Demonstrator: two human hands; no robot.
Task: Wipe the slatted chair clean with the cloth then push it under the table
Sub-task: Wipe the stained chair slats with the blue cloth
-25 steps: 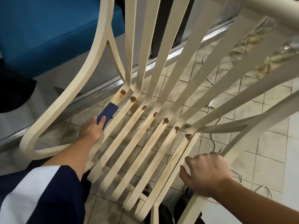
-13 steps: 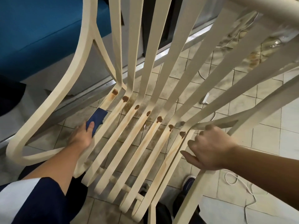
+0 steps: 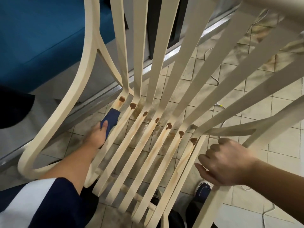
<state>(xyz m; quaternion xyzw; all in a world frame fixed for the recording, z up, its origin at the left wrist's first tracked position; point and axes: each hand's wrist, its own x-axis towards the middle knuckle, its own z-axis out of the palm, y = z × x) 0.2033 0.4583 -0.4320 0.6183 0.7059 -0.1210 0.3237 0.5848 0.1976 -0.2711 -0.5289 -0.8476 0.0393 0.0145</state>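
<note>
Head view: A person bends over a cream slatted chair [image 3: 141, 46], which stands on a stained tiled floor [image 3: 256, 89] and fills the frame from near to far. The left hand [image 3: 97, 137] presses a dark blue cloth [image 3: 111, 119] onto the leftmost seat slat, its grip closed on the cloth with the thumb on top. The cloth sits just near of the first of 7 brown blobs [image 3: 169, 126], which run in a diagonal row where seat meets back, with rusty streaks trailing toward the near edge. At right, the right hand [image 3: 227, 163] steadies the chair, its grip curled over the right arm rail. The wiping step appears barely begun: only 1 slat is under the cloth. The next move likely calls for a firm stroke far along that slat through the blob, then slat by slat rightward. No table can be made out for the later push.
</note>
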